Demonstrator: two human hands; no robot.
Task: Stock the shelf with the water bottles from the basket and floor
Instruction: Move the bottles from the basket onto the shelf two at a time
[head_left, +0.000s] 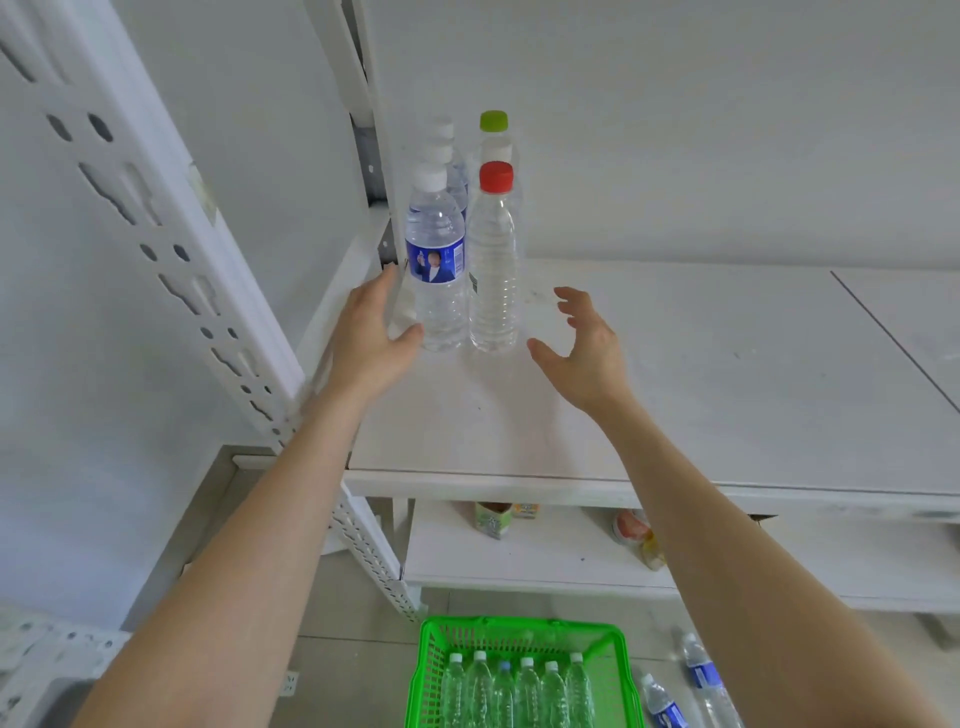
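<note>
Clear plastic water bottle (435, 260): blue label, white cap, upright.
Left hand (371, 338): open, thumb beside its base.
Right hand (582, 348): spread, empty.

white shelf (675, 374) — blue-labelled bottle (435, 260) with white cap, clear bottle (493, 270) with red cap; green basket (519, 670) — lattice-patterned walls.

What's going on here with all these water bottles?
A person is stocking a white shelf with water bottles. Two short rows stand at its left end, with a blue-labelled bottle and a red-capped bottle in front. The left hand is open right beside the blue-labelled one. The right hand is open a little apart from the red-capped one. Neither holds anything. More bottles wait in the green basket, and two floor bottles lie beside it.
</note>
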